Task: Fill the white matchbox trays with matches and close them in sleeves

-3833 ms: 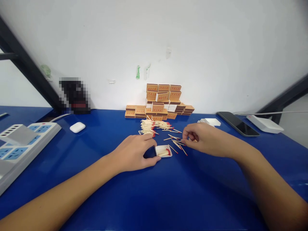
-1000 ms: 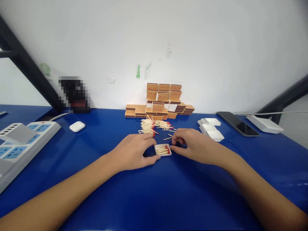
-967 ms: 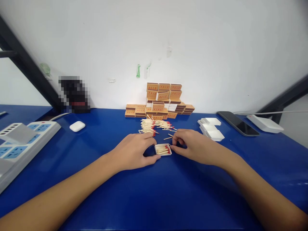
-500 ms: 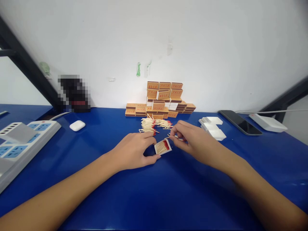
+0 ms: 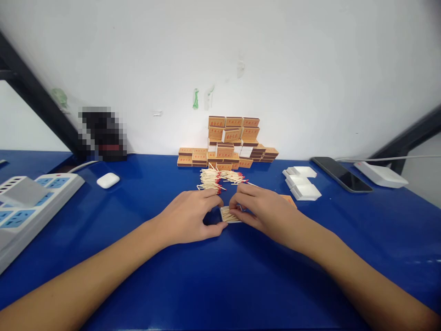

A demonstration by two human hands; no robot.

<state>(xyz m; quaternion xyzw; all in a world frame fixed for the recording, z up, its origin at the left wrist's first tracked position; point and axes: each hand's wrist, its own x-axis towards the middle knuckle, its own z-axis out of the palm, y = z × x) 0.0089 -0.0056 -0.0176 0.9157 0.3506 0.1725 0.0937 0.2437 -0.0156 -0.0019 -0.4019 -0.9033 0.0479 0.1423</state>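
A small white matchbox tray [image 5: 222,219], filled with wooden matches [image 5: 227,214], lies on the blue table. My left hand [image 5: 193,216] grips its left end between thumb and fingers. Over the tray's right part, my right hand [image 5: 265,209] has thumb and fingers pinched together, its tips down at the matches. The match it carried is now hidden by the fingers, as are the match heads in the tray. Just beyond are two piles of loose red-tipped matches, a left pile [image 5: 209,179] and a right pile [image 5: 231,176].
Stacked orange matchboxes [image 5: 234,133] stand against the wall. White empty trays [image 5: 303,186], a phone [image 5: 341,174] and a white box-shaped device [image 5: 381,174] are at right. An orange matchbox piece [image 5: 290,200] shows behind my right hand. At left are an earbud case [image 5: 108,180] and a power strip [image 5: 65,184].
My right hand has moved left with its pinched match, from beside the tray to over it, covering the red heads. The left hand keeps its grip on the tray. The view has shifted slightly.
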